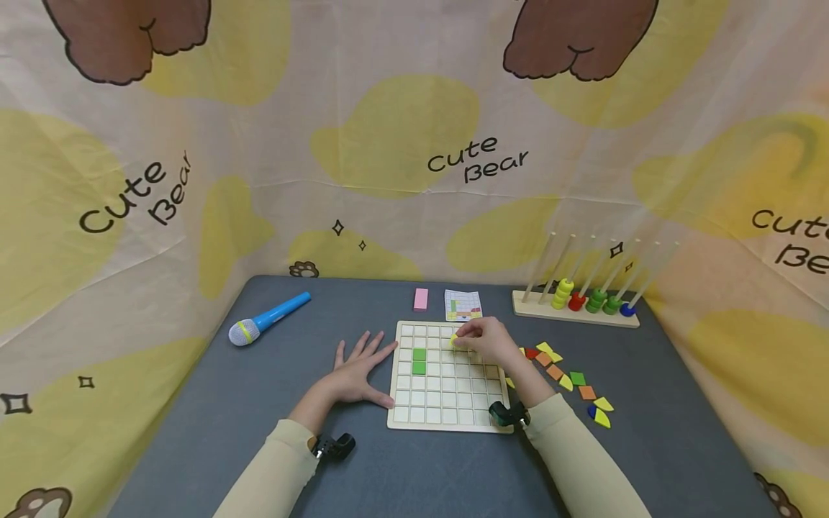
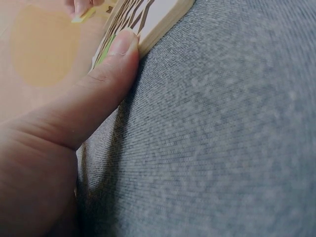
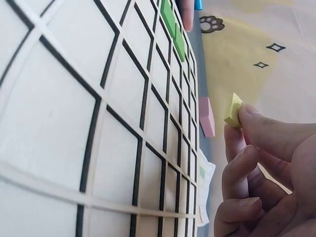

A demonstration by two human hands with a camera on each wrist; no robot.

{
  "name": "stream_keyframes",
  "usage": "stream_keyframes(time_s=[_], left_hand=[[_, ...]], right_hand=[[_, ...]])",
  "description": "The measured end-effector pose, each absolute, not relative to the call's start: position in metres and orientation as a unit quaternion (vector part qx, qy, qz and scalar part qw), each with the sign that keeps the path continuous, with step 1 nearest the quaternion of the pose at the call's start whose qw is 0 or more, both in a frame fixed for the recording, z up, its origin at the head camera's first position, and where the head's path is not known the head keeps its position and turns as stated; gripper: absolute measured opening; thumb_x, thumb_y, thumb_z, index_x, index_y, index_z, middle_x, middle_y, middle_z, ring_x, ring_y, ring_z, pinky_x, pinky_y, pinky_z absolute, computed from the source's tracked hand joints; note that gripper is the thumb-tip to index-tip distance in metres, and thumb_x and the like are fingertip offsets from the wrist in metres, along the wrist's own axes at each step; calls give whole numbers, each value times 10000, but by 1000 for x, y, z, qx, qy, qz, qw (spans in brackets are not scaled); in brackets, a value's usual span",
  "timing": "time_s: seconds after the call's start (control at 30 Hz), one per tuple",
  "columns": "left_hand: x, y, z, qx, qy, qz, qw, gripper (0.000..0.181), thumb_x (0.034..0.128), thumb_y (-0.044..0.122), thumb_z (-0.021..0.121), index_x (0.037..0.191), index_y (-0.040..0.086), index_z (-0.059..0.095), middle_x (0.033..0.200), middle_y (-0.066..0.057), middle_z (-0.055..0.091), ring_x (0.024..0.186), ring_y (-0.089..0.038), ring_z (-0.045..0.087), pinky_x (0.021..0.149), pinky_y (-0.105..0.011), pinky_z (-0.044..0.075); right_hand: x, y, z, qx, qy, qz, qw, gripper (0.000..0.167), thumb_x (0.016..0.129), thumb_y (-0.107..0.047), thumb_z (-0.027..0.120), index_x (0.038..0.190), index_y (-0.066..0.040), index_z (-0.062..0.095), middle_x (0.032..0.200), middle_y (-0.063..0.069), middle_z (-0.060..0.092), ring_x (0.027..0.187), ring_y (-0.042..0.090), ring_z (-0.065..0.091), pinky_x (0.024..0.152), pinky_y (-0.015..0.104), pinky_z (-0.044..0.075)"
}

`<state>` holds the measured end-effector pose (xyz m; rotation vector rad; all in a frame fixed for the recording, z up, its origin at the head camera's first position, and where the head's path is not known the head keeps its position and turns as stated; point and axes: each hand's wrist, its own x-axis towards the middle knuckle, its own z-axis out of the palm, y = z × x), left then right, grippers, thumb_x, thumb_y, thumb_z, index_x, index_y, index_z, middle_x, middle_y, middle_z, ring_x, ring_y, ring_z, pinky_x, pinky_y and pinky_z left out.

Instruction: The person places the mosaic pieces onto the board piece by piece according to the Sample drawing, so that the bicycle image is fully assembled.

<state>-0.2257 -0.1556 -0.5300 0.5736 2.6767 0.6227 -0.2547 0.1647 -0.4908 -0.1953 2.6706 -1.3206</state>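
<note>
A white grid board [image 1: 440, 416] with a pale wooden rim lies on the dark grey table. Two green square tiles [image 1: 419, 361] sit in neighbouring cells near its left side, one below the other. My right hand [image 1: 488, 342] pinches a yellow tile [image 3: 233, 111] with a pointed corner between thumb and finger, held above the upper right part of the board. My left hand [image 1: 358, 375] rests by the board's left edge with fingers spread; in the left wrist view its thumb [image 2: 106, 81] touches the rim.
Loose coloured tiles [image 1: 586, 392] lie scattered right of the board. Behind it are a pink block [image 1: 421, 299] and a printed card [image 1: 463, 305]. A bead rack [image 1: 576, 311] with upright rods stands at the back right. A blue toy microphone [image 1: 272, 316] lies at the left.
</note>
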Motion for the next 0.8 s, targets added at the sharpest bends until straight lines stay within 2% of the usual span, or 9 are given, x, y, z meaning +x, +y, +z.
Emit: stream_keyframes(time_s=[0.27, 0.53, 0.8], left_hand=[[-227, -155, -531, 202, 940, 221, 165, 1217, 627, 737, 818, 1614, 399, 191, 1717, 13, 38, 1577, -304, -89, 1145, -685, -168], [-226, -155, -530, 207, 937, 227, 166, 1210, 641, 720, 822, 1616, 388, 187, 1717, 12, 33, 1576, -303, -93, 1144, -683, -172], [-224, -154, -527, 203, 938, 228, 167, 1206, 646, 710, 827, 1617, 382, 190, 1717, 6, 36, 1575, -314, -93, 1142, -684, -176]], right_hand=[[-259, 150, -501, -69, 884, -452, 91, 114, 848, -214, 828, 894, -137, 758, 773, -1, 683, 707, 156, 577, 622, 287, 451], [-259, 138, -508, -74, 885, -449, 96, 127, 840, -187, 837, 814, -122, 730, 744, 20, 647, 673, 156, 558, 588, 275, 451], [-260, 129, -512, -87, 892, -432, 99, 110, 862, -199, 817, 822, -143, 731, 760, 1, 642, 706, 155, 545, 639, 294, 435]])
